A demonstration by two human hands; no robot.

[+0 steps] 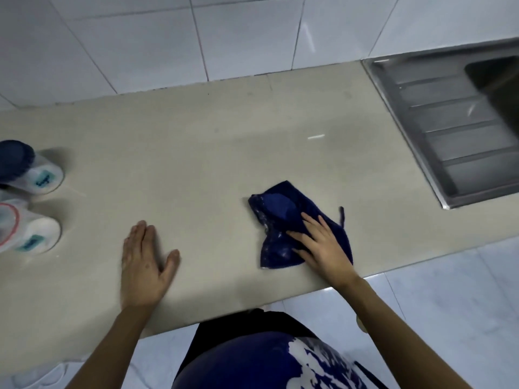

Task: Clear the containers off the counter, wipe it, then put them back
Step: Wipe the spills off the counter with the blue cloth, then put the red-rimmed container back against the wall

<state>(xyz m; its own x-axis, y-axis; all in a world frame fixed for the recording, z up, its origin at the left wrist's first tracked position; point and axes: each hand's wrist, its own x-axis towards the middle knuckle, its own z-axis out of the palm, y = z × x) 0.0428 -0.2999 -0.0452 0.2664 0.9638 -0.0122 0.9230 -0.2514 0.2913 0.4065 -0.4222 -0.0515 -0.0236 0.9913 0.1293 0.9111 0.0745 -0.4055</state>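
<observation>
A crumpled dark blue cloth [276,220] lies on the beige counter [196,153] near its front edge. My right hand [323,245] presses flat on the cloth's right half, fingers spread. Palm down on the bare counter to the left rests my left hand [143,262], holding nothing. At the far left edge stand two clear containers: one with a dark blue lid [31,168] and, nearer me, one with a pink-rimmed lid [28,228], both partly cut off by the frame.
A steel sink drainboard [449,127] is set into the counter at the right, its basin at the far right edge. White wall tiles [196,37] rise behind the counter. The tiled floor [435,299] shows below the front edge.
</observation>
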